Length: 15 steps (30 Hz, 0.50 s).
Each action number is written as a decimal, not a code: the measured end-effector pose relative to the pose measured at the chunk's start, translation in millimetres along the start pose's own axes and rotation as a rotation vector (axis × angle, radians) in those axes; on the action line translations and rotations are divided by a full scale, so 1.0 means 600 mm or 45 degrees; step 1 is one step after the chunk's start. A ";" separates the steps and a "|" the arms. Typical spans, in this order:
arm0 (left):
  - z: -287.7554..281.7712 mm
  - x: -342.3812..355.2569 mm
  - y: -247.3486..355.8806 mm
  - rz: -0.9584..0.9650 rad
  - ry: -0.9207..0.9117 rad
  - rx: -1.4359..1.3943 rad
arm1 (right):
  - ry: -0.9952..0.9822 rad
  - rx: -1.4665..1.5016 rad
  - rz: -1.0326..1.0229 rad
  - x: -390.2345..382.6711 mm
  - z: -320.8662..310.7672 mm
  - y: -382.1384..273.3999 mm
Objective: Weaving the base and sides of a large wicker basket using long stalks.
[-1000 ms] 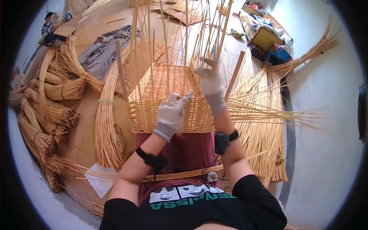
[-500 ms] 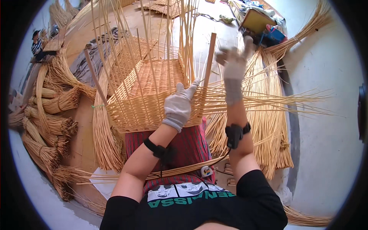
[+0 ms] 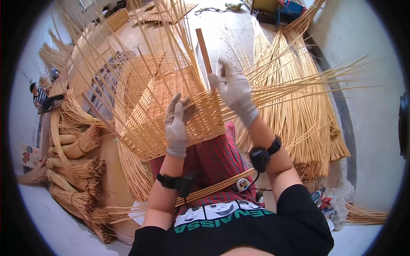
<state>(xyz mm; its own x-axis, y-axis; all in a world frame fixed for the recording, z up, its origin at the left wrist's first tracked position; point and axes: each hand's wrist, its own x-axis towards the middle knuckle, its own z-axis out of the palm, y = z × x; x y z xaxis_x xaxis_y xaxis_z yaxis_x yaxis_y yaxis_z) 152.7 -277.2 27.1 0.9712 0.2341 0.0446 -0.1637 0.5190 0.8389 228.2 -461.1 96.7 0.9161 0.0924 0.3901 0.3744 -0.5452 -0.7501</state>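
A rectangular wicker basket (image 3: 171,132) rests tilted over my lap, its tall stakes rising above the woven walls. My left hand (image 3: 176,128), in a pale work glove, is at the near wall, its fingers around the top edge between stakes. My right hand (image 3: 236,91), gloved too, is raised by the near right corner, thumb and fingers apart; the fingertips are slightly blurred. Beside it stands a flat wooden corner stick (image 3: 204,51). Long loose weaving strands (image 3: 294,87) run out rightward from that corner, passing behind my right hand.
Bundles of long strands (image 3: 294,132) spread over the floor at right, with more tied bundles (image 3: 74,170) at left. Several strands (image 3: 209,187) lie across my lap near a round tape measure (image 3: 243,184). Another person (image 3: 40,96) sits at far left.
My right hand has come down and left from the air to the basket's corner. My left hand has shifted left along the near wall. The view has turned and the basket tilts differently.
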 end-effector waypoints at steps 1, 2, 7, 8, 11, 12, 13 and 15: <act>-0.019 0.011 0.001 -0.005 -0.018 0.013 | -0.392 -0.209 0.149 0.013 -0.005 0.031; -0.023 0.014 0.008 0.109 0.046 0.060 | -0.384 -0.204 0.160 0.011 -0.002 0.031; 0.053 0.117 0.077 0.583 0.076 0.563 | 0.015 -0.653 0.016 -0.021 0.080 0.009; 0.102 0.140 0.098 0.522 -0.112 0.656 | 0.099 -0.659 0.068 -0.024 0.090 0.002; 0.140 0.234 0.089 0.531 -0.263 1.479 | 0.150 -0.781 0.132 -0.015 0.102 -0.002; 0.151 0.219 0.076 0.736 -0.335 1.273 | 0.045 -0.726 0.242 0.004 0.096 0.015; 0.160 0.198 0.062 0.933 -0.397 1.059 | 0.036 -0.731 0.267 0.017 0.083 0.033; 0.126 0.123 0.052 0.848 -0.413 0.910 | -0.185 -0.616 0.338 0.033 0.055 0.037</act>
<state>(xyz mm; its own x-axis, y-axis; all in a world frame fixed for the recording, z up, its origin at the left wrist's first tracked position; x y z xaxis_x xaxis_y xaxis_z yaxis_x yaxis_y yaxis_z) 232.3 -305.7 97.7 0.7385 0.0070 0.6743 -0.6478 -0.2703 0.7123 259.2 -443.9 70.2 0.9929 -0.0050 0.1189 0.0517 -0.8818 -0.4687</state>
